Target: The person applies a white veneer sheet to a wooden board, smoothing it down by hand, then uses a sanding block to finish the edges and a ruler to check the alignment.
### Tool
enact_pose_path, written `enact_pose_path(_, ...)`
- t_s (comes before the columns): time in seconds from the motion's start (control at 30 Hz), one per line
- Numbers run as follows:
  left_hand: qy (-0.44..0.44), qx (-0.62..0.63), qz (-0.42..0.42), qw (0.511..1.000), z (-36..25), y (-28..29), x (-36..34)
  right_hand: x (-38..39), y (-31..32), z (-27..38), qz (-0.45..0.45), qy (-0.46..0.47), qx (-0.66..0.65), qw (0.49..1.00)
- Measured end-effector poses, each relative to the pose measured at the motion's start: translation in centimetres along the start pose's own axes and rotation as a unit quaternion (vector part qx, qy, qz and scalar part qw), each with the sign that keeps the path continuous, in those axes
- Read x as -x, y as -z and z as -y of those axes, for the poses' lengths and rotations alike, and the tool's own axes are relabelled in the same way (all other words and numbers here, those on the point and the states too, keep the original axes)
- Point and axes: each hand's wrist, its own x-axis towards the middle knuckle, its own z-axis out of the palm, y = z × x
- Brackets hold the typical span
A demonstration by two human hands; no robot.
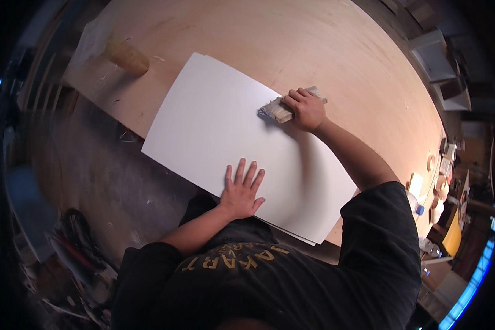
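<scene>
A large white sheet or board [214, 121] lies on the wooden table [247, 33], its near edge toward my body. My left hand [242, 190] rests flat on it by the near edge, fingers spread. Over the far right edge, my right hand [305, 110] grips a wooden block wrapped in worn, ragged cloth or paper [275, 111]. The block's left end shows over the white surface, with a shadow beneath it. Whether the block touches the surface, I cannot tell. A second layer shows along the near right edge of the white sheet.
A roll of brownish tape or film [127, 58] stands at the table's far left. Along the right edge sit a bottle with a blue cap [418, 209], a tape roll [430, 162] and small clutter. A yellow object [452, 236] is at the lower right. Dark floor [104, 176] lies to the left.
</scene>
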Motion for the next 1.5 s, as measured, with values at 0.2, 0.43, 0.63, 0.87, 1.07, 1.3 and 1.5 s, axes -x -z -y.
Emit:
enact_pose_path(0.2,0.001,0.018,0.007,1.000,0.2,0.8,-0.1,-8.2,-1.8,2.0,0.023,0.034,-0.004,0.999)
enact_pose_path(0.43,0.005,0.028,-0.019,0.999,0.6,1.1,-0.5,-15.7,-3.4,4.5,0.032,0.049,-0.007,0.998)
enact_pose_path(0.63,0.002,0.071,-0.067,0.995,0.9,1.1,0.1,-22.2,-5.1,7.5,0.035,0.047,0.009,0.998)
enact_pose_path(0.87,-0.009,0.107,-0.087,0.990,1.1,1.6,0.2,-27.8,-7.4,9.7,0.004,0.043,0.015,0.999)
enact_pose_path(1.07,-0.001,0.064,-0.081,0.995,1.2,2.2,0.5,-32.3,-7.6,12.1,0.026,0.027,0.013,0.999)
enact_pose_path(1.3,-0.010,0.034,-0.092,0.995,-0.3,1.5,-0.1,-33.5,-7.9,8.9,0.056,0.016,0.001,0.998)
enact_pose_path(1.5,0.031,0.010,-0.048,0.998,-1.4,2.4,1.1,-23.7,-4.6,2.4,-0.149,-0.057,-0.009,0.987)
